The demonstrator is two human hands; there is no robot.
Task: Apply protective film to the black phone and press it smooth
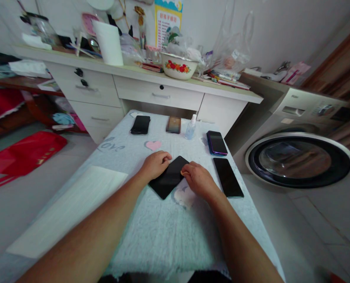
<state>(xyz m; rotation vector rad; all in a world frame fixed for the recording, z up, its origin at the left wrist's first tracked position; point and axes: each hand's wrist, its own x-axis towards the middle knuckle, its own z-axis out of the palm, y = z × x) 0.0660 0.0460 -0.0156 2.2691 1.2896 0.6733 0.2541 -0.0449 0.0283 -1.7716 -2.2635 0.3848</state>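
Observation:
A black tablet (169, 180) lies slantwise on the cloth-covered table, its dark screen facing up. My left hand (156, 166) is at its upper left edge, fingers curled and pressed together against that side. Over the right edge of the tablet is my right hand (198, 177), its fingers closed; a small orange bit shows at the fingertips, too small to name. Beyond the hands stands a clear spray bottle (190, 129) with a white cap. A long black phone (228, 177) lies right of my right hand, and a stack of phones (217, 142) sits behind it.
Another black phone (140, 124) and a blurred-out brown item (173, 125) lie toward the far edge. A white paper strip (71, 210) covers the left side. Behind are a drawer desk (160, 94) with a flowered basin (179, 67), and a washing machine (298, 118) at right.

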